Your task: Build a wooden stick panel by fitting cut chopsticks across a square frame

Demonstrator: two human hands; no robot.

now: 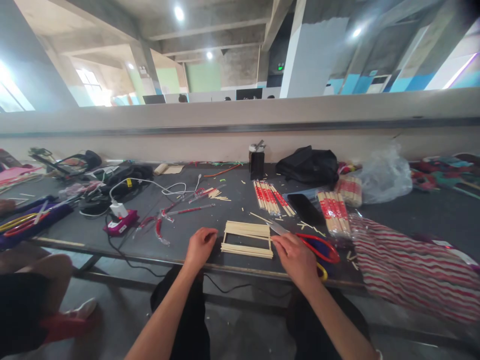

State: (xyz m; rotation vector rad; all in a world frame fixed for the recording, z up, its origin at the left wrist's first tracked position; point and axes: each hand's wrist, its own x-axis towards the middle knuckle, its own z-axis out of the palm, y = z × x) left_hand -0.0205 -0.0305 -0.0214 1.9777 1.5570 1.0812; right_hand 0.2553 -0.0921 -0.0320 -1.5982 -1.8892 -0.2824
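A small rectangular frame of thin wooden sticks (246, 229) lies flat on the dark tabletop, with stick rows along its far and near sides and an open gap between. My left hand (201, 247) is beside its left end, fingers curled closed; whatever they may hold is hidden. At the right end, my right hand (294, 255) has its fingertips pinched at the tip of a slightly slanted stick. Scissors with red and yellow handles (330, 248) lie partly under that hand, their blade (276, 228) pointing toward the frame. One loose stick (260, 217) rests just beyond.
Red-wrapped stick bundles (333, 214), a black phone (305, 209) and striped cloth (408, 265) are on the right. Left stand a purple power socket (122, 223), a cable and red-handled tools (159, 227). A black container (257, 162) stands behind. Someone sits at far left.
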